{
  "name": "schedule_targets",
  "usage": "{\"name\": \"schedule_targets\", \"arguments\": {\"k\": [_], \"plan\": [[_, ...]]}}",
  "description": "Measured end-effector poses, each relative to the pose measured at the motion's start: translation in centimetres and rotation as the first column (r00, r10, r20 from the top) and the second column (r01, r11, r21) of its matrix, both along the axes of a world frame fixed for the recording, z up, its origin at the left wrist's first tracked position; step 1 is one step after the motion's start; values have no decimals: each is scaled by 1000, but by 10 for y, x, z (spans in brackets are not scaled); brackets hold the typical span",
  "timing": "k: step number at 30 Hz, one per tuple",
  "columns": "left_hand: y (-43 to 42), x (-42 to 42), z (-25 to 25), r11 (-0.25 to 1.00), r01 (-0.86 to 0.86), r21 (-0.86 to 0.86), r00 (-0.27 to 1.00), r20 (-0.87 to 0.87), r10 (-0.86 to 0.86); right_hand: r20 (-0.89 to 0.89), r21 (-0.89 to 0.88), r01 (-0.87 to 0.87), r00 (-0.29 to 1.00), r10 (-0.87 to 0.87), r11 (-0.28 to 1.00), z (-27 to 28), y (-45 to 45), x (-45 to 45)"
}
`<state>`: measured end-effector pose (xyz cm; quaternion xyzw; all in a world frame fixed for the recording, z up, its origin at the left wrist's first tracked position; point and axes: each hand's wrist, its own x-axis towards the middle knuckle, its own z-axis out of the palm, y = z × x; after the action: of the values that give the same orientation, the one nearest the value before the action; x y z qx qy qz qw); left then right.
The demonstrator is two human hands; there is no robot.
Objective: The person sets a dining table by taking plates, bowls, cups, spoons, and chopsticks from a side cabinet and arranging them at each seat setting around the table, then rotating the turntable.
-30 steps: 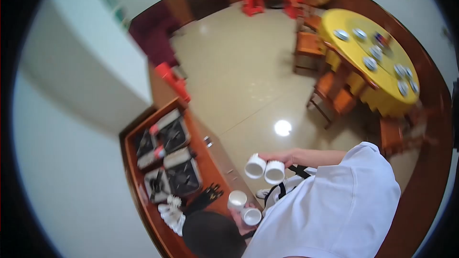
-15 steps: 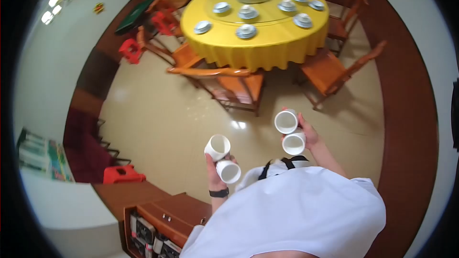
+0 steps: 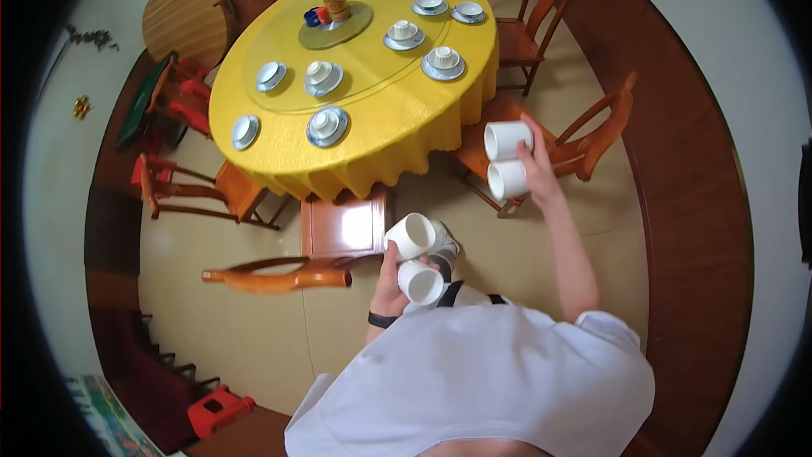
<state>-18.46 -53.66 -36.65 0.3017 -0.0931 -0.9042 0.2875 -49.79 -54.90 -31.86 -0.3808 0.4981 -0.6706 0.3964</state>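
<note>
Two white cups (image 3: 412, 236) are gripped in my left hand (image 3: 388, 292), one beside the other, their mouths facing up. A black band circles that wrist. My right hand (image 3: 538, 171) is stretched forward and closed around two more white cups (image 3: 508, 141), stacked side by side and tilted so their openings face left. In front of me stands a round table with a yellow cloth (image 3: 381, 131). On it sit several plates with bowls, such as the plate (image 3: 327, 137) at the near edge and the plate (image 3: 444, 74) at the right.
A glass turntable (image 3: 355, 30) bears a brown canister (image 3: 336, 4) and small red and blue items. Wooden chairs stand around the table: one chair (image 3: 347, 224) in front of me, another chair (image 3: 584, 140) at right. A red stool (image 3: 218, 410) is at lower left.
I have come closer to the table, which now appears larger and further left. My right arm has stretched forward, its cups tilting leftward. Both hands keep hold of their cups.
</note>
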Motion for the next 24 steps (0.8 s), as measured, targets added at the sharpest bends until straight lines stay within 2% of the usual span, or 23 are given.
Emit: {"name": "schedule_targets", "arguments": {"k": [2,4,6,8,10,11,14,16,17,18,21,23,24], "plan": [[-54,-14,-14,998,23,52,998,-65,-20,-254,0,43,966,-41,999,-2,-65,-41],[-106,-36,-14,997,-69,-38,997,22,69,-367,15,15,930,-9,1000,1,-134,-81],[-149,-46,-7,994,-104,-26,994,44,105,-463,60,-26,885,51,998,-3,-197,-118],[-187,-51,-4,985,-170,-16,982,86,170,-760,134,52,647,69,990,-1,-258,-150],[-216,-50,-4,979,-202,12,972,124,199,-870,237,123,468,154,964,4,-312,-172],[-226,-46,-9,969,-247,9,966,76,246,-905,276,139,372,208,951,5,-344,-183],[-254,-37,-10,944,-330,21,944,14,330,-901,431,200,155,406,880,19,-434,-194],[-265,-29,-27,912,-380,157,915,-84,395,-884,461,247,48,464,853,13,-501,-206],[-273,-35,-15,878,-462,126,877,-78,473,-881,469,233,47,472,852,9,-534,-211],[-279,-37,-16,834,-529,158,840,-40,540,-863,492,256,16,506,832,5,-566,-216],[-302,-44,-34,763,-636,115,770,29,638,-820,536,287,-48,571,794,-18,-643,-229],[-332,-58,-31,681,-719,136,695,150,704,-805,542,293,-87,586,788,-24,-698,-240],[-346,-66,-29,667,-740,83,666,229,710,-778,579,289,-83,622,762,-31,-714,-244]]}}
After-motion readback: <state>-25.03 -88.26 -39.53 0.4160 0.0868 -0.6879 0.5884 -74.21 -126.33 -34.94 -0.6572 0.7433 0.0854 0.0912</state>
